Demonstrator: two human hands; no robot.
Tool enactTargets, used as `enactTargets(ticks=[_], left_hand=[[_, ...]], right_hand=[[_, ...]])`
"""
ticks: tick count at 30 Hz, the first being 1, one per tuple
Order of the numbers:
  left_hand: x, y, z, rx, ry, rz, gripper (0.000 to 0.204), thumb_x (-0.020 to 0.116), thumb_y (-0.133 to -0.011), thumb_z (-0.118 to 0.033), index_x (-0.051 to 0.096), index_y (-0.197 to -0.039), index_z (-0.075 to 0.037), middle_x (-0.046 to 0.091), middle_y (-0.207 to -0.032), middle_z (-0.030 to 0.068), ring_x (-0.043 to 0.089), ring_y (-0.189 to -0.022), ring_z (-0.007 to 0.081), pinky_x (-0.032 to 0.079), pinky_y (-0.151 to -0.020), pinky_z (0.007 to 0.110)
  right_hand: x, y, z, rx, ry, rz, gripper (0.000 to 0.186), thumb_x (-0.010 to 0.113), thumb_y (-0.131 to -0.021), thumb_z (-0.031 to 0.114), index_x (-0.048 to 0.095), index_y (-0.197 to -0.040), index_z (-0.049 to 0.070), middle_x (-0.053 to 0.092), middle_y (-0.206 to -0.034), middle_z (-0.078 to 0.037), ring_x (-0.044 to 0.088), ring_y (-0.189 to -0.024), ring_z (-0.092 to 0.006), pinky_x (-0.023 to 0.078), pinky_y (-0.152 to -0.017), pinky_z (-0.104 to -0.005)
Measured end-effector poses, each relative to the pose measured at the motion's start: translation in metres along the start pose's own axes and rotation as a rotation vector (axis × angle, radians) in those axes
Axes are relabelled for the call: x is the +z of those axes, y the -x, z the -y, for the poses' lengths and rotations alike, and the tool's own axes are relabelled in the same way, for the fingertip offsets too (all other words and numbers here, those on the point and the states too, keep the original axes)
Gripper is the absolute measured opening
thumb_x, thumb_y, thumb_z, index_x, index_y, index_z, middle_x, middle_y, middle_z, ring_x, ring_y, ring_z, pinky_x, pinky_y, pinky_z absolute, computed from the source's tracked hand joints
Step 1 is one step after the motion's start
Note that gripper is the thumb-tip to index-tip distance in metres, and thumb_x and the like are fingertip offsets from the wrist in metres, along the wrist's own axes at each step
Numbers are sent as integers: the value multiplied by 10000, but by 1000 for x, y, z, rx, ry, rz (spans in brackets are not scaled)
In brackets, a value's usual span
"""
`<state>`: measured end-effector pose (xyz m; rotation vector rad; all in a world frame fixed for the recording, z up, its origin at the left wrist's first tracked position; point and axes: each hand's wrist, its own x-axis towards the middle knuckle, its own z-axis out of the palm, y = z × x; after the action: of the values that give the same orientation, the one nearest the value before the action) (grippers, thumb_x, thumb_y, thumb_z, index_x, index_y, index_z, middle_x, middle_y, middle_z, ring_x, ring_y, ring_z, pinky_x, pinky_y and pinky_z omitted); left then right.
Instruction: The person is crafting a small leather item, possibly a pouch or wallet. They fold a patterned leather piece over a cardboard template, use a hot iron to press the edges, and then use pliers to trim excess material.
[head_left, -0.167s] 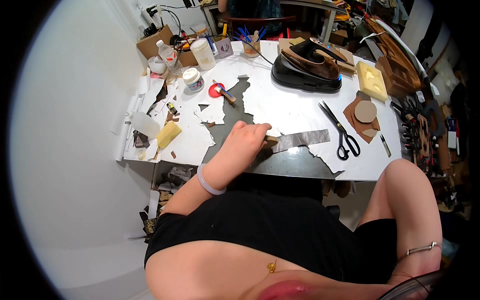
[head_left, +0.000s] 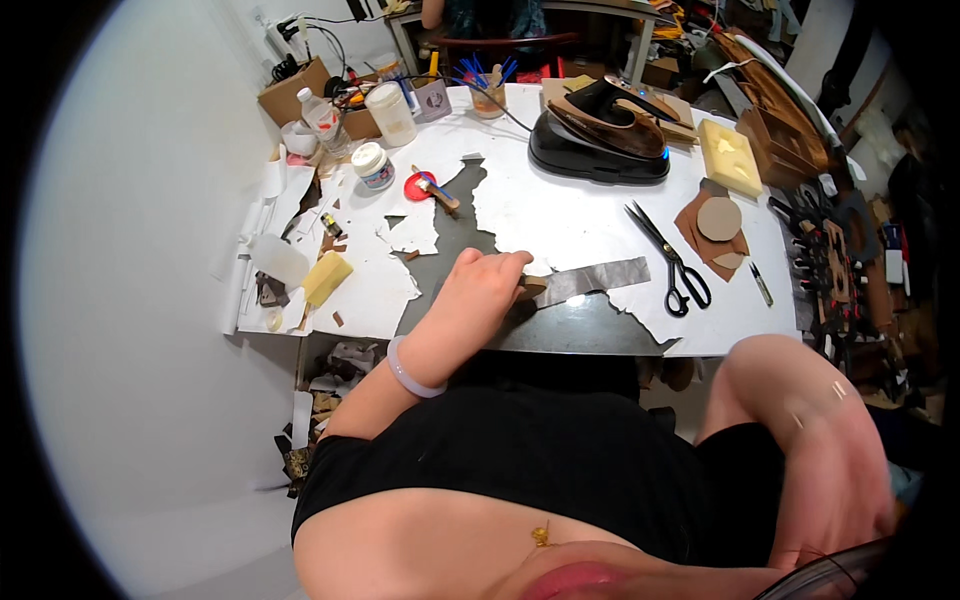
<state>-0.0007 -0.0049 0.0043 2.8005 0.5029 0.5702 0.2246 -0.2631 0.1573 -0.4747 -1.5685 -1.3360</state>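
My left hand point(head_left: 477, 292), with a pale bangle at its wrist, is curled round a small brown block point(head_left: 532, 288) at the near middle of the table. The block rests on the left end of a grey strip point(head_left: 600, 278), over a bare dark patch point(head_left: 520, 332) of the tabletop. My right hand point(head_left: 825, 505) is drawn back against my body at the lower right, smeared by motion, its fingers indistinct. Right of the strip lie black scissors point(head_left: 668, 258), a small pair of snips point(head_left: 762, 285) and brown scraps with a beige disc point(head_left: 718, 218).
A black iron on its base point(head_left: 598, 150), a cream foam block point(head_left: 730, 158), a white jar point(head_left: 373, 166), a brush on a red lid point(head_left: 432, 188) and a cup of blue sticks point(head_left: 488, 98) stand behind. A yellow sponge point(head_left: 325, 279) lies left. A person point(head_left: 500, 20) sits beyond the table.
My right arm has shifted and turned, its elbow a little lower and its skin now blurred. My left hand stays on the block and strip. The whole view has shifted slightly.
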Motion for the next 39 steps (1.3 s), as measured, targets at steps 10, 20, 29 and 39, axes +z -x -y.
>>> enactTargets(ticks=[10, 20, 29, 39], left_hand=[[0, -3, 6, 46, 27, -35, 407, 740, -895, -57, 588, -1271, -39, 714, -996, 117, 690, -922, 293, 449, -864, 405], [-2, -8, 13, 69, 22, -41, 405, 745, -888, -51, 593, -1263, -33, 701, -962, 108, 686, -900, 282, 449, -842, 405], [4, -6, 5, 10, 29, 3, 434, 770, -865, -6, 619, -1267, -68, 728, -988, 75, 690, -915, 257, 455, -857, 381], [6, -14, 6, 24, 5, -6, 452, 787, -858, -11, 628, -1276, -74, 724, -953, 69, 684, -878, 251, 459, -858, 382]], right_hand=[[131, 207, 90, 1433, -609, 511, 488, 648, -1016, 160, 481, -1438, -19, 547, -1462, -197, 555, -1334, -321, 416, -1160, -414], [139, 226, 85, 2138, -830, -42, 320, 552, -1118, 244, 620, -1295, -14, 681, -1327, -132, 645, -1228, -230, 496, -1095, -367], [130, 208, 59, 2458, -1125, -415, 332, 605, -1090, 247, 654, -1343, 37, 677, -1320, -56, 629, -1179, -160, 494, -1085, -356], [134, 199, 52, 2374, -1137, -415, 268, 674, -1046, 189, 703, -1242, 9, 722, -1209, -63, 661, -1109, -158, 511, -1060, -335]])
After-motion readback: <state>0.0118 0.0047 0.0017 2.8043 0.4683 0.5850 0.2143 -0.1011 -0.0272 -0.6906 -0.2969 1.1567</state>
